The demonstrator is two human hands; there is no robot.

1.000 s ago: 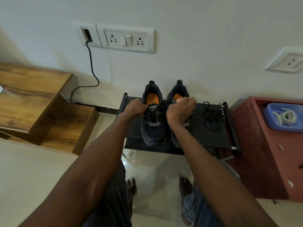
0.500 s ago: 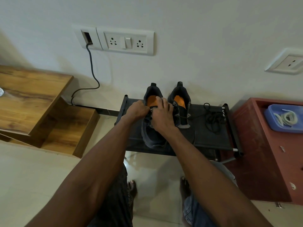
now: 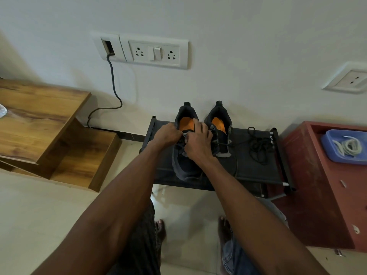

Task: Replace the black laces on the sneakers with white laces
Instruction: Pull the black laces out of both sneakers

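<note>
A wooden stepped unit [image 3: 39,124] is standing far to the left of the fingers, with a dark cable [image 3: 114,86] hanging from the wall plate [image 3: 143,50] above it. The left hand [image 3: 167,134] is curling its fingers at the top of the left sneaker [image 3: 184,163], seeming to pinch the black lace [image 3: 181,144] there, though the grip itself is hidden. The right hand [image 3: 198,143] is lying over the same shoe's tongue, fingers bent; what they are holding cannot be told. Just right of those fingers the right sneaker [image 3: 221,132] is sitting on the black rack [image 3: 258,173], a loose black lace [image 3: 260,145] lying further right. Well apart, white laces [image 3: 348,145] are lying coiled in a blue tray [image 3: 329,153] on the red cabinet [image 3: 317,195].
</note>
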